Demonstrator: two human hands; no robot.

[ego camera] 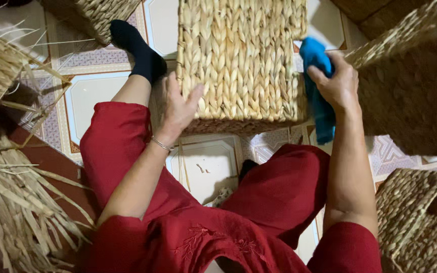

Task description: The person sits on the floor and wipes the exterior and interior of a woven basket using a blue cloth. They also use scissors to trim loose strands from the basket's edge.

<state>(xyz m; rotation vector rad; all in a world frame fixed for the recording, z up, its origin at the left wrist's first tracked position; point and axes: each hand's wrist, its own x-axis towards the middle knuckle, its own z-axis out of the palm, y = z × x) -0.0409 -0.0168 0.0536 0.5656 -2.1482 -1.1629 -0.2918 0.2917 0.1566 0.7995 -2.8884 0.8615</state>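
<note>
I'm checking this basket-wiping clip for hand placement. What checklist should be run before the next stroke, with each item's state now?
1. Left hand braces the woven basket: ok, palm flat on its left side.
2. Right hand holds the blue cloth: ok, fingers wrapped around it.
3. Cloth meets the basket: cannot tell; it hangs at the right edge and is motion-blurred.
4. Basket resting steadily on the tiled floor: cannot tell, its base is hidden.
5. Loose straw away from the hands: ok, it lies far left.
</note>
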